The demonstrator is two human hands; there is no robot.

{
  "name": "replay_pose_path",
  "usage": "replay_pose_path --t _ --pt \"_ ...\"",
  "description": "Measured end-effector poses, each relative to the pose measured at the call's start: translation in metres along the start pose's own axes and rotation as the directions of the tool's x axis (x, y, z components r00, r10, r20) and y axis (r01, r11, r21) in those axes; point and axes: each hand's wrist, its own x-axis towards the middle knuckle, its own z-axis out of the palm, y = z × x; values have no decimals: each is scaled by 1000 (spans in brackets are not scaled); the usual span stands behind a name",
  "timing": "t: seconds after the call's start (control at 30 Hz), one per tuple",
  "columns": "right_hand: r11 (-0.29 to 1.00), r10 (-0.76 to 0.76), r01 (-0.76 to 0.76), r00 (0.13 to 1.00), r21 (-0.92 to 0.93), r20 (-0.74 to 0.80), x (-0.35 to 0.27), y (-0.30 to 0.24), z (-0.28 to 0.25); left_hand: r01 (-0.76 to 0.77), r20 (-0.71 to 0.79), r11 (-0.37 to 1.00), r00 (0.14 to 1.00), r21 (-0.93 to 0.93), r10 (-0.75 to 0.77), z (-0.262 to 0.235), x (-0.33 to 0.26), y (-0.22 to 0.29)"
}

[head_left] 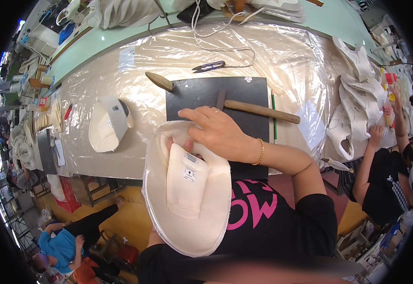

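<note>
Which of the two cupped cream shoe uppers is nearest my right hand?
The cream shoe upper in front of the black shirt, with your right hand over its rim. The other upper lies on the plastic-covered table, left of the black mat.

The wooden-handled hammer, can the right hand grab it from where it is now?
Probably yes: the wooden-handled hammer lies close beyond the right hand, and nothing covers its handle. The hand would likely have to leave the white shoe upper first.

Thread snips [209,66] and a green pencil [273,118] lay on the plastic-covered counter [142,105]; a red basket [69,194] stood near it.
</note>
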Motion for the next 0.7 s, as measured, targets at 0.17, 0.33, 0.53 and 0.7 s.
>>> replay_pose_path --t 0.17,0.33,0.53,0.7 --pt "998 -52 51 998 -20 -37 1 2 2 -9 21 1000 1000 16 9 2 4 0" --pt "924 286 -241 951 297 -117 -8 14 -21 -26 3 1000 1000 -6 26 0 0 -4" --pt "851 524 -523 835 55 -170 -32 97 -36 -61 -4 998 998 27 61 -5 1 -2" --pt "753 658 -656 749 49 -81 -57 153 -34 -91 -2 993 996 72 91 -11 5 5"
